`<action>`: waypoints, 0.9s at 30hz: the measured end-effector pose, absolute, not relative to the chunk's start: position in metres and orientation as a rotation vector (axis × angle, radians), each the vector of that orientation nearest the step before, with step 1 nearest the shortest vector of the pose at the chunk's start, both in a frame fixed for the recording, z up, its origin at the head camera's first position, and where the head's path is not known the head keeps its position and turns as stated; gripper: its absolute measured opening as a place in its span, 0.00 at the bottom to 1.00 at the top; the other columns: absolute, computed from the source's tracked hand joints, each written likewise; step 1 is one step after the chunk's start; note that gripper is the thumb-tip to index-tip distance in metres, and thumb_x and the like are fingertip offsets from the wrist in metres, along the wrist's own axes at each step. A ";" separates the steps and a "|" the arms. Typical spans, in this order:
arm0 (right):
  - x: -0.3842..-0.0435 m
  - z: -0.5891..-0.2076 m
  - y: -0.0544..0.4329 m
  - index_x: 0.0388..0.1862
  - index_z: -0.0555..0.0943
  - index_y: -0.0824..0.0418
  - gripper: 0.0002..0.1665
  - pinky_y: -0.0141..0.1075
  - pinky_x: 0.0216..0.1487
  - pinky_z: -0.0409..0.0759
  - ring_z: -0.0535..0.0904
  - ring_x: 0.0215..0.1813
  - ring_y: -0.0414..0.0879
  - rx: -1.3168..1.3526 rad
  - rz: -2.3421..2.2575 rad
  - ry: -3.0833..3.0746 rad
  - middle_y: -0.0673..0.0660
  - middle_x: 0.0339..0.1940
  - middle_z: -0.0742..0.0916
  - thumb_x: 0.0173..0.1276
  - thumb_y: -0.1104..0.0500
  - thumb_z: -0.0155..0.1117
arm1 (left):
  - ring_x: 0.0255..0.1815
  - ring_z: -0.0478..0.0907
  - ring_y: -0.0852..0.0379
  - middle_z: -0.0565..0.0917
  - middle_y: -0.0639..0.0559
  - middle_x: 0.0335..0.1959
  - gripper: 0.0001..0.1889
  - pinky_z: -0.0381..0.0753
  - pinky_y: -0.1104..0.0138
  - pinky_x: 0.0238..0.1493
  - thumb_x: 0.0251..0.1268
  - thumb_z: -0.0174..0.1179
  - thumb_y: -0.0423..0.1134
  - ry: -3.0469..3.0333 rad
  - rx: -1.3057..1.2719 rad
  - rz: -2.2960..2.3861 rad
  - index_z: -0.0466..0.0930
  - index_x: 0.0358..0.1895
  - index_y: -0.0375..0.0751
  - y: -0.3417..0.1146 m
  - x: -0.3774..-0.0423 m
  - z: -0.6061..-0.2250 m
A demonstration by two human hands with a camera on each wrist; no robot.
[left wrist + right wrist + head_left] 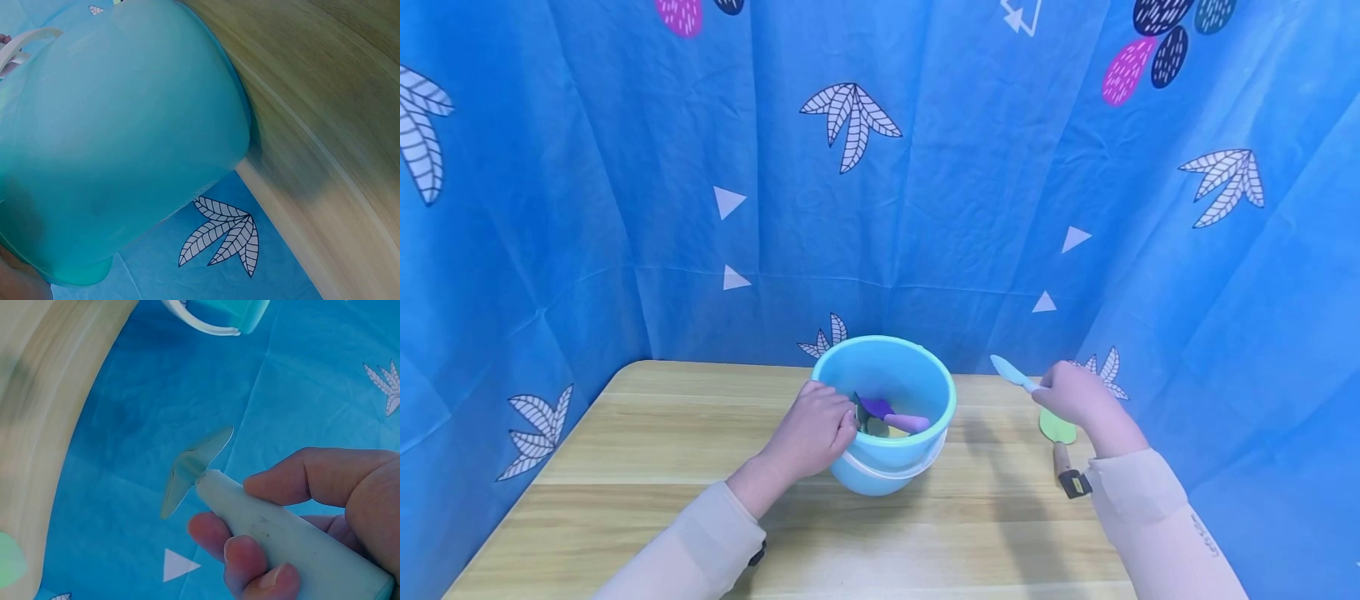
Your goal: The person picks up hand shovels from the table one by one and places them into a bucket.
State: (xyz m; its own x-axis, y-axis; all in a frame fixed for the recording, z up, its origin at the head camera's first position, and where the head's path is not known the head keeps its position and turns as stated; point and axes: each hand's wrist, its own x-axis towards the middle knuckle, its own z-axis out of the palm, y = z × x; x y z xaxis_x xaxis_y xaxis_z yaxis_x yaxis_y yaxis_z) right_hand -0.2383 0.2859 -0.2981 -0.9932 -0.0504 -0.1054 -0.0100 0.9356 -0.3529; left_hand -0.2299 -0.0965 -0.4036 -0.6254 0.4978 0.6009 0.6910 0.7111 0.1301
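A light blue plastic bucket point(880, 367) with a white carrying handle stands on the table, its mouth tipped a little toward me. My left hand point(812, 429) grips its left rim, thumb on the near side; the left wrist view is mostly filled by the bucket's side. Inside lie a purple trowel with a lilac handle point(908, 423) and a dark green item, partly hidden by the rim and hand. To the right, my right hand point(1078, 396) holds a pale blue garden trowel point(275, 528) by its handle, fingers curled round it, the blade point(1011, 371) pointing toward the bucket.
Below the right hand, a green trowel point(1057, 427) with a brown handle lies on the wooden table point(625, 450). A blue patterned curtain point(970, 208) hangs close behind the table and along both sides.
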 end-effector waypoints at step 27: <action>-0.228 -0.278 0.257 0.33 0.85 0.62 0.11 0.36 0.21 0.65 0.66 0.19 0.44 -0.178 -0.502 3.032 0.51 0.16 0.71 0.65 0.58 0.57 | 0.27 0.64 0.61 0.66 0.66 0.18 0.15 0.67 0.59 0.47 0.69 0.46 0.41 -2.375 -0.908 -0.469 0.67 0.20 0.55 -0.097 -0.231 -0.404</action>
State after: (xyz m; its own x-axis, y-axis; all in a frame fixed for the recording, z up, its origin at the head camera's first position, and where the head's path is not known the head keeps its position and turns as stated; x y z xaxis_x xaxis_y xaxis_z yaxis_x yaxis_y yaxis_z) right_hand -0.2284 0.2572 -0.2784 -0.9914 -0.1240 -0.0429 -0.1036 0.9402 -0.3246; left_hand -0.2311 -0.0968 -0.4038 -0.6213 0.5007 0.6027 0.6923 0.7111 0.1230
